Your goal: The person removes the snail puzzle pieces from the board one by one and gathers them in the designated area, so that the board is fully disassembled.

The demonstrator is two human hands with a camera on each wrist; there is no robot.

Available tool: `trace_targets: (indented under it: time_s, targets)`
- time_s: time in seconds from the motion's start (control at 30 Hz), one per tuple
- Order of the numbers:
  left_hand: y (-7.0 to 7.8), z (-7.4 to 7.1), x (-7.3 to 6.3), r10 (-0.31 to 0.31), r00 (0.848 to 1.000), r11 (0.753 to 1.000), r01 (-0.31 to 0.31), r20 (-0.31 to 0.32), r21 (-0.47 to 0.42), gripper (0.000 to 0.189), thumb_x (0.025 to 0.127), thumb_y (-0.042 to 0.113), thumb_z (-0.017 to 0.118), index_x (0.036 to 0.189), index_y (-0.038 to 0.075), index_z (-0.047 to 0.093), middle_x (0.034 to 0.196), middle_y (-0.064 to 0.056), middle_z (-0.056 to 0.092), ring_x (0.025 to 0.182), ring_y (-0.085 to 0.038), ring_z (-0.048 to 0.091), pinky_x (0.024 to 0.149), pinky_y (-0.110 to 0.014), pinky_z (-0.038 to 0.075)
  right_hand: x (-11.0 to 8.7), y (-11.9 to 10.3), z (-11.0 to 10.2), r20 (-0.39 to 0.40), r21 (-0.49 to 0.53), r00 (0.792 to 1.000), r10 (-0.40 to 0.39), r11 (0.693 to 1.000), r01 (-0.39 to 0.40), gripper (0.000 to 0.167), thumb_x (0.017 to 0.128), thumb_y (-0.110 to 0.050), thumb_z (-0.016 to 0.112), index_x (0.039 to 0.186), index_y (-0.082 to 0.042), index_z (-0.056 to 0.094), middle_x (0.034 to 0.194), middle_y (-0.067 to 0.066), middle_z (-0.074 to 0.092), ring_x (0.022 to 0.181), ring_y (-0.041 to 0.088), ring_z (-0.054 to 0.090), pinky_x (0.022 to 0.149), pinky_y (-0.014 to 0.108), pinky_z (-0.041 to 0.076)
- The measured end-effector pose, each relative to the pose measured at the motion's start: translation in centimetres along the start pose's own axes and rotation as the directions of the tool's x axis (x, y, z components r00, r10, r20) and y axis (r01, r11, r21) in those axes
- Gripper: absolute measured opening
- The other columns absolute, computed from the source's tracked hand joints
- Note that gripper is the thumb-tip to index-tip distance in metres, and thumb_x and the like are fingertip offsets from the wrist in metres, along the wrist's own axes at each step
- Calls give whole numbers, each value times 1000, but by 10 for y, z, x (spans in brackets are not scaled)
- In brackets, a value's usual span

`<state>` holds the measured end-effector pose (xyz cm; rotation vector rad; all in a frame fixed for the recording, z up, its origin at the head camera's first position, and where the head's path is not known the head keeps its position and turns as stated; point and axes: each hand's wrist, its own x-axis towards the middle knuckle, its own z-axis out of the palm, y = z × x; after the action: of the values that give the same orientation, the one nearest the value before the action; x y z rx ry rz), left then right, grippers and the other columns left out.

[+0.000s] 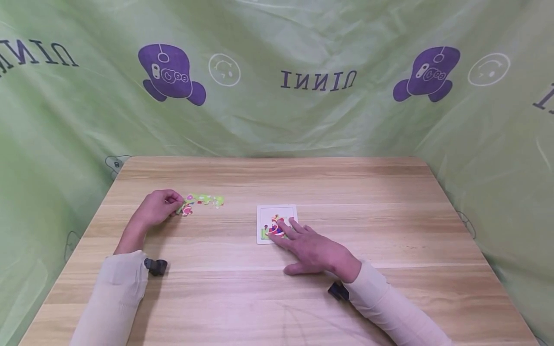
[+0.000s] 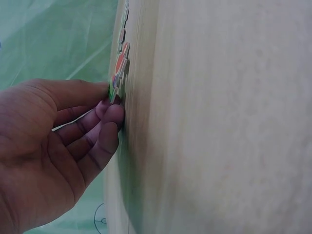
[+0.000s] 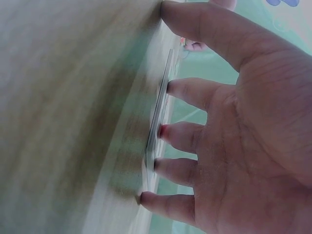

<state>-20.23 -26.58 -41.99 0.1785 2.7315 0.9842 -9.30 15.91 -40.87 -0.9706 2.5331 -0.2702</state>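
Observation:
My left hand (image 1: pixel 162 207) pinches a jigsaw piece (image 2: pixel 114 92) between thumb and fingertips at the near-left end of a group of loose pieces. Those jigsaw pieces (image 1: pixel 201 198), mostly light green with bits of pink and red, lie flat on the table. Right of them is a white square puzzle board (image 1: pixel 263 214), partly filled with colourful pieces along its lower part. My right hand (image 1: pixel 311 250) is spread over it, several fingertips pressing on the board while the thumb (image 3: pixel 170 12) touches the wood. Its fingers cover part of the picture.
Everything lies on a wooden table (image 1: pixel 225 298) with rounded far corners. A green curtain (image 1: pixel 268 125) with purple prints hangs behind it and along both sides. Small black wrist cameras (image 1: pixel 157 266) sit at both sleeves.

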Motion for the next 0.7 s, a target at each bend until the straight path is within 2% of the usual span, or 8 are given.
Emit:
trace_targets:
  time_s: [0.33, 0.7]
  targets:
    - [1, -1, -1, -17, 1000, 1000, 17, -5, 6, 17, 104, 8, 59, 112, -6, 65, 93, -14, 65, 77, -24, 59, 64, -32, 49, 0, 0, -1, 3, 13, 1000, 3, 1000, -3, 83, 94, -42, 72, 163, -20, 31, 169, 15, 15, 153, 42, 11, 117, 60, 23]
    - [1, 3, -2, -16, 1000, 1000, 16, -27, 14, 15, 102, 2, 58, 114, -4, 64, 93, -14, 66, 76, -24, 60, 64, -34, 49, 0, -1, -1, 11, 17, 1000, 5, 1000, -5, 82, 95, -42, 72, 163, -20, 31, 169, 16, 14, 153, 42, 11, 117, 59, 23]
